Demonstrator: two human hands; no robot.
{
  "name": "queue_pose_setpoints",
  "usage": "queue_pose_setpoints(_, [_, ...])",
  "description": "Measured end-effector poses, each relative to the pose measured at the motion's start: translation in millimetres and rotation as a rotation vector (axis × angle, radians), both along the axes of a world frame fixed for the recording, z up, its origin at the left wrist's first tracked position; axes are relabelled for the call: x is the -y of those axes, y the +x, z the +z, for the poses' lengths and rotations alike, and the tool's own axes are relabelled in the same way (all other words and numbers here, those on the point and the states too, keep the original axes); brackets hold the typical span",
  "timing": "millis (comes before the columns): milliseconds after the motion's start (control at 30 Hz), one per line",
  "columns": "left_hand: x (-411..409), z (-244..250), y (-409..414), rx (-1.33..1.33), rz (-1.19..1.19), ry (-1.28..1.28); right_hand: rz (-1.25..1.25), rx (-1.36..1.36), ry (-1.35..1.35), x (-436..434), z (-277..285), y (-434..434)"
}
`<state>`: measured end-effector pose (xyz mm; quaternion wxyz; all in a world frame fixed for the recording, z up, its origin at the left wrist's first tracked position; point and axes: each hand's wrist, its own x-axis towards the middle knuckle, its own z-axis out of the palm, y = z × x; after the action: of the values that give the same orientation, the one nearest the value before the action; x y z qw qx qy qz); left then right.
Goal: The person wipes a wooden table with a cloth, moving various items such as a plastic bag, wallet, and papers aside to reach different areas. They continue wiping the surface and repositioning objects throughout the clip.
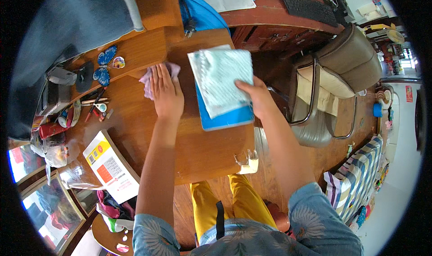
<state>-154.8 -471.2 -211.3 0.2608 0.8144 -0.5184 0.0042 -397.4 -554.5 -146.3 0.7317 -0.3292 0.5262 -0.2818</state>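
Observation:
My left hand [166, 94] lies flat on a crumpled light purple cloth [146, 83], pressing it to the wooden desk [209, 151] beside a raised ledge. Cloth edges show around the fingers. My right hand [260, 99] grips the right edge of a small stack of books, thumb on top. The upper one has a pale, textured, shiny cover [222, 77]. Beneath it a blue book or folder [226, 119] sticks out towards me. The stack is over the desk's right side; whether it touches the wood I cannot tell.
A thick white paperback [113, 166] lies at the desk's left edge. Pens, small items and a blue butterfly ornament [103, 65] sit at the left. A clear corner guard [248, 163] covers the near corner. An armchair [324, 94] stands right; a keyboard [307, 8] rests on another desk.

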Motion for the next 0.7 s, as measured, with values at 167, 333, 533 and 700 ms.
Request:
queue_pose_setpoints(167, [65, -4, 4, 0.026, 0.211, 0.205, -0.074, -0.041, 0.078, -61, -10, -104])
queue_pose_setpoints(333, [83, -49, 28, 0.355, 0.243, 0.131, -0.197, -0.037, 0.225, -105, 4, -166])
queue_pose_setpoints(533, [143, -33, -95, 0.216, 0.174, 0.082, -0.206, 0.051, 0.161, -136, -16, -217])
queue_pose_setpoints(700, [183, -14, -125, 0.134, -0.051, -0.102, -0.197, 0.088, 0.138, -141, 7, -230])
